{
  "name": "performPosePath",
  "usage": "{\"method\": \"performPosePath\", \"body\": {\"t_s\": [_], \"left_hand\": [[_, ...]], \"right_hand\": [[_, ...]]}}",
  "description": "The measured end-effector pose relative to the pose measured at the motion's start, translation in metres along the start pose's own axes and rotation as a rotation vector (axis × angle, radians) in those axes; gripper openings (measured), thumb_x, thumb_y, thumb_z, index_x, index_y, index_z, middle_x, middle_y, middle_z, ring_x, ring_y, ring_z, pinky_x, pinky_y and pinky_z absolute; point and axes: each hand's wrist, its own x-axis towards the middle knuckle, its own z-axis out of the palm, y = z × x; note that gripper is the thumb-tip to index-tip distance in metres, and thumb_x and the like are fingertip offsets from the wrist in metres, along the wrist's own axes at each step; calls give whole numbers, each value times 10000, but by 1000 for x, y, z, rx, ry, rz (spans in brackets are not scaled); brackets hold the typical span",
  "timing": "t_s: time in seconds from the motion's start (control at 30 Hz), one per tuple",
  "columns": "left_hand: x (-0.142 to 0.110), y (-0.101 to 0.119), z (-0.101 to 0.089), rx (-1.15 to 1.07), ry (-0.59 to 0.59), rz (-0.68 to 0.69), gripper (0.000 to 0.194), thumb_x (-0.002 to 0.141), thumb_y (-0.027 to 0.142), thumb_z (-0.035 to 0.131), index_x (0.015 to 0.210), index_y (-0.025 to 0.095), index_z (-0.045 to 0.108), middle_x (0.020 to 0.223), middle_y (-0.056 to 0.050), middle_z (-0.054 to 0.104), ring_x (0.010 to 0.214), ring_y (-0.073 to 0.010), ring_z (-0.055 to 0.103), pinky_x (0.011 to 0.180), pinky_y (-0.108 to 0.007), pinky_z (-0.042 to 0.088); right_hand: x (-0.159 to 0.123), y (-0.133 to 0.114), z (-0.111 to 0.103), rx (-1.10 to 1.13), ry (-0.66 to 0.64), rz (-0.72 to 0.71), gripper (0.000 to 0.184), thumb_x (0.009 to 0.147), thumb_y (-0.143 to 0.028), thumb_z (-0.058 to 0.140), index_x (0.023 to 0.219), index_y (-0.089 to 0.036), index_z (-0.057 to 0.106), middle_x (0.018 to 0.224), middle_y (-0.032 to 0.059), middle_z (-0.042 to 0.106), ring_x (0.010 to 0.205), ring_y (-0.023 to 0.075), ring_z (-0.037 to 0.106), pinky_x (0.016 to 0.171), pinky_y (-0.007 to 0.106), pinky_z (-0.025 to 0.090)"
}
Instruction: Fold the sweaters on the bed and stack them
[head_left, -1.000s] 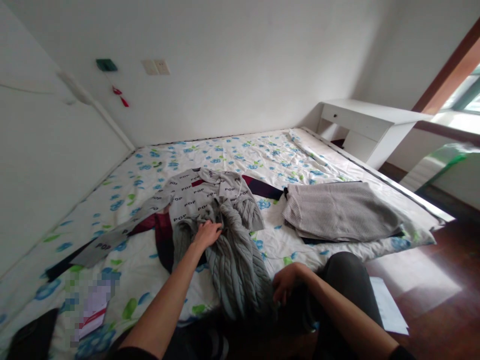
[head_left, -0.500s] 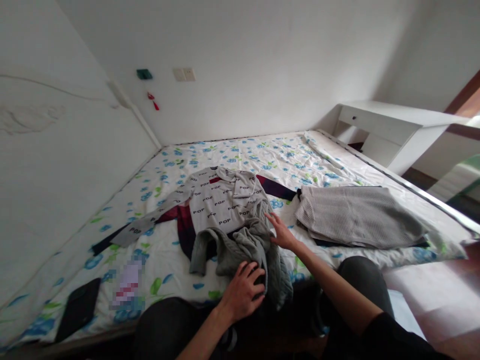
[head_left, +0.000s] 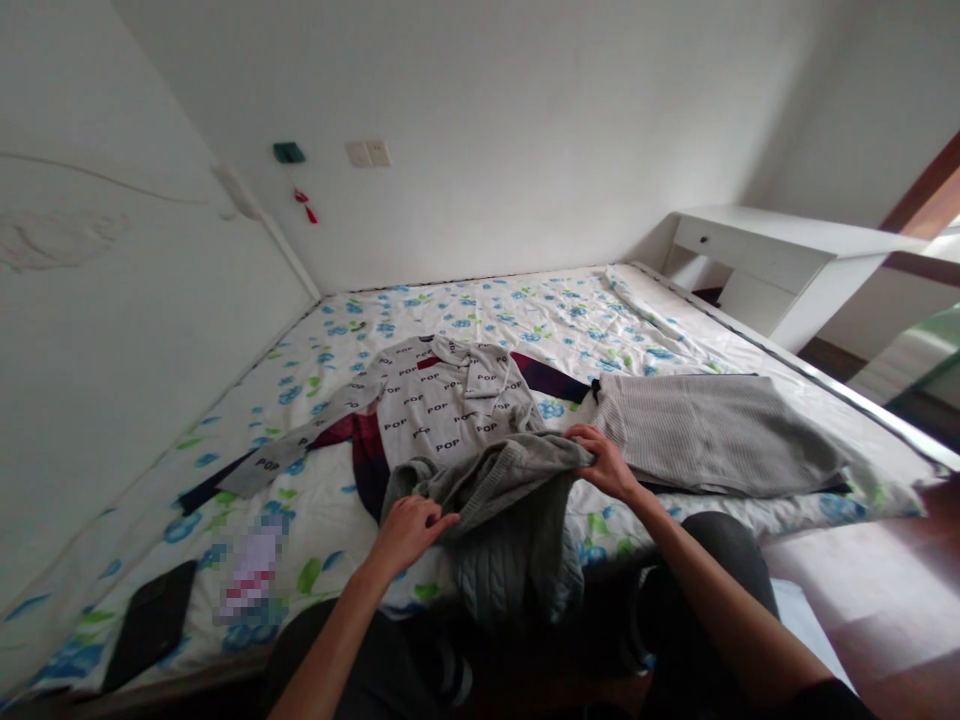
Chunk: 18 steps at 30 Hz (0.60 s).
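Observation:
A grey-green cable-knit sweater (head_left: 502, 560) lies bunched at the bed's front edge, its lower part hanging over the side. My right hand (head_left: 604, 462) pinches the sweater's edge at its right end, drawing the cloth out. On the left end, my left hand (head_left: 409, 535) is closed on the fabric, thumb on top. Behind the sweater a light grey shirt (head_left: 427, 400) printed with POP lies spread out with its sleeves to the sides. Dark red and navy cloth (head_left: 367, 465) shows beneath that shirt.
Folded light grey ribbed clothing (head_left: 697, 430) lies on the right of the flowered bedsheet (head_left: 480, 305). A black flat case (head_left: 154, 615) and a pixelated item (head_left: 251, 580) are at front left. A white desk (head_left: 772, 255) stands beyond the bed at right.
My right hand has gripped the sweater's edge and moved right. My left hand has shifted left and up along it. The bunched sweater is now stretched wider between them.

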Motion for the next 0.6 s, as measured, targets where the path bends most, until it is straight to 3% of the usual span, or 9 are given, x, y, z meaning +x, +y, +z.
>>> {"method": "performPosePath", "body": {"t_s": [0.1,0.2,0.23,0.33,0.4,0.5,0.57,0.6], "left_hand": [[-1,6,2,14,-42,-13,387,1048,560,700,827,250,767,884,-62,795,988,-305,749,964,-417,527],[4,16,3,36,-18,-7,175,1001,420,768,1054,260,813,1059,-77,830,1099,-318,751,989,-422,552],[7,19,4,48,21,4,220,975,372,789,1164,263,816,1188,-92,830,1188,-329,739,1033,-433,557],[16,20,11,71,138,25,601,922,273,796,1517,277,718,1615,-128,678,1467,-363,628,1186,-484,526],[22,14,19,51,128,-2,741,928,277,777,1651,281,619,1711,-134,607,1536,-361,590,1232,-499,509],[30,-1,30,5,19,-132,741,943,368,776,1652,223,621,1623,-172,690,1490,-370,646,1202,-475,539],[33,-12,32,-9,-28,-232,613,967,431,747,1532,194,722,1498,-179,773,1406,-378,709,1151,-449,569],[33,-17,32,-13,-27,-268,536,982,449,722,1449,191,773,1431,-175,807,1364,-377,734,1130,-439,578]], "right_hand": [[-33,5,-26,-23,-203,132,119,803,-189,774,919,-211,788,1076,69,805,1076,292,742,992,370,576],[-64,24,-24,-180,-470,299,218,757,-166,789,972,-195,773,920,33,784,876,246,735,867,318,552],[-71,31,-20,-231,-502,337,289,745,-149,784,1031,-190,778,927,38,788,889,252,741,871,317,548],[-81,50,-11,-285,-454,361,571,733,-104,753,1297,-187,767,1145,94,817,1088,290,764,986,351,556],[-79,59,-8,-277,-444,297,739,715,-118,779,1448,-212,741,1375,136,776,1309,328,715,1158,425,514],[-73,65,-5,-297,-595,259,929,619,-183,884,1531,-278,740,1612,151,655,1569,401,541,1345,552,350],[-70,66,-3,-304,-663,274,878,604,-181,885,1470,-295,790,1596,136,680,1614,418,498,1374,592,300],[-69,65,-3,-298,-632,271,786,631,-161,851,1407,-282,823,1556,133,713,1601,411,518,1373,590,307]]}}
